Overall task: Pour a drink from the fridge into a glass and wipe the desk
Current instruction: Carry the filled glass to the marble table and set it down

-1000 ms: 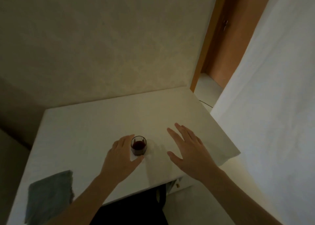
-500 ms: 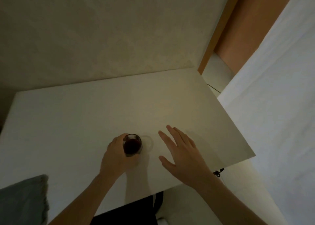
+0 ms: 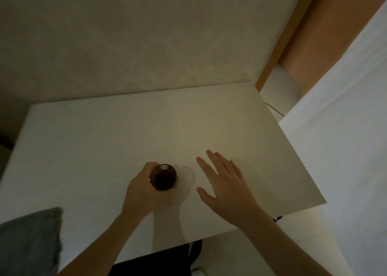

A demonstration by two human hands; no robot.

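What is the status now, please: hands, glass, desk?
Left hand grips glass, dark drink inside. Right hand open, beside it. Cloth on desk, near-left corner.

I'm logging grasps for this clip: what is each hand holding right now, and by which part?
The left hand wraps the side wall of the glass of dark drink. The right hand holds nothing, open above the desk.

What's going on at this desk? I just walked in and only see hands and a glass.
A person stands at a white desk. Their left hand is wrapped around a small glass holding a dark drink. The right hand is open, fingers spread, just above the desk beside the glass and holding nothing. A grey cloth lies untouched at the desk's near left corner, so wiping looks not yet begun.
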